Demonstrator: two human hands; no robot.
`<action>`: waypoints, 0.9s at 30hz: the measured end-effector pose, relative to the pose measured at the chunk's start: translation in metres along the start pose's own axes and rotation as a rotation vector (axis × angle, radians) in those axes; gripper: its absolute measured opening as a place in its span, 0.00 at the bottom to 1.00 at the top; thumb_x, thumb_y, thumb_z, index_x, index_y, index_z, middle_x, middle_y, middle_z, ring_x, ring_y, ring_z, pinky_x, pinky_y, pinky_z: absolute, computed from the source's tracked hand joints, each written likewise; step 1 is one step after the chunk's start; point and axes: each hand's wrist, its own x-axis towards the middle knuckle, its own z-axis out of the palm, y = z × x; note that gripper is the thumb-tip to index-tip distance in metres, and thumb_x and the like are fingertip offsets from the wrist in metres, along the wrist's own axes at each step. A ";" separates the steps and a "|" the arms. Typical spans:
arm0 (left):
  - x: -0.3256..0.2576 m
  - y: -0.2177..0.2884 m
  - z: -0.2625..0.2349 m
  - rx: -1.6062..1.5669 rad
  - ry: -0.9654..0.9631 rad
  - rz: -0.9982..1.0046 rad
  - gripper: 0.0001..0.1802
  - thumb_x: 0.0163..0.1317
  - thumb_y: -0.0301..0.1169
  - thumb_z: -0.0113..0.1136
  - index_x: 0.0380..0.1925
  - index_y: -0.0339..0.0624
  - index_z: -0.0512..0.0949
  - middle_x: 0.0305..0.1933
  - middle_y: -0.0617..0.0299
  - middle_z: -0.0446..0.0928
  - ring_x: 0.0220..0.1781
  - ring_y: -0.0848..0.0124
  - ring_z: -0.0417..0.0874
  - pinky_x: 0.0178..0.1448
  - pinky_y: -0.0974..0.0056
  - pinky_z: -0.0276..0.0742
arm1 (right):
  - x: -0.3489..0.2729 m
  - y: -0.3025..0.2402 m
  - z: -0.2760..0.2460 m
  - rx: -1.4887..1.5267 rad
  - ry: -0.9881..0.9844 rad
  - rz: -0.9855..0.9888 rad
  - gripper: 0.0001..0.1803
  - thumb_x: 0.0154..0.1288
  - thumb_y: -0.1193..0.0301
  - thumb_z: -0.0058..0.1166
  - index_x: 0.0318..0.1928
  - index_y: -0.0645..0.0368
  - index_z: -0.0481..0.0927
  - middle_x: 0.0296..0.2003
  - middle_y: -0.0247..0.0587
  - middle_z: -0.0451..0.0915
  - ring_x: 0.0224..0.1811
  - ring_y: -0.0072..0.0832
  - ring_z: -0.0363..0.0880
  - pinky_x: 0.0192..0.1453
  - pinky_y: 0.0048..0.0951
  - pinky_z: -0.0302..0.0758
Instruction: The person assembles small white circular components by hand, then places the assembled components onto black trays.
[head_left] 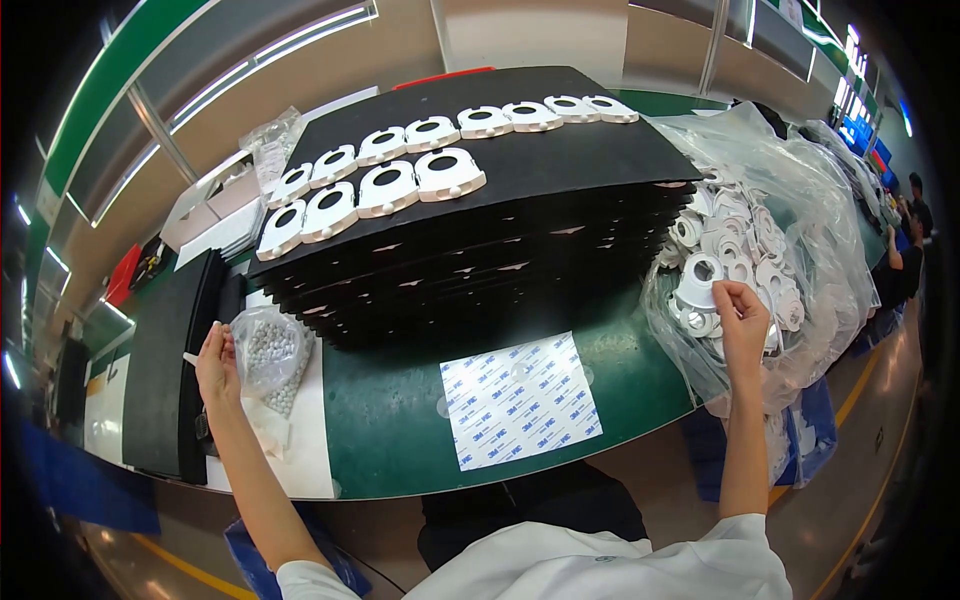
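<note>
The left hand [217,362] is raised at the edge of a small clear bag of pale round beads [268,352], its fingers drawn together and pinching a thin white sliver just beside the bag's left side. The bag is crinkled, slumped on a white sheet, its beads greyish-white and tightly packed. The right hand [743,322] reaches into a large open clear plastic sack [800,230] heaped with white plastic ring-shaped parts; its fingertips are curled together, nipping the top of one white ring part [700,283] just left of the hand. Between the two hands, on the green tabletop [390,430], lies a square white sheet with blue print [520,400]. Beyond that sheet, farther from both hands, stands a stack of black trays [480,260], with rows of white parts [400,180] on top.
</note>
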 end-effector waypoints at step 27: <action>-0.176 -0.104 0.235 -0.460 -0.612 -0.761 0.10 0.54 0.24 0.63 0.37 0.36 0.78 0.35 0.58 0.78 0.29 0.78 0.73 0.25 0.80 0.63 | -0.081 -0.053 0.139 0.120 -0.663 -0.223 0.07 0.59 0.75 0.53 0.38 0.63 0.75 0.30 0.42 0.76 0.28 0.29 0.75 0.31 0.26 0.72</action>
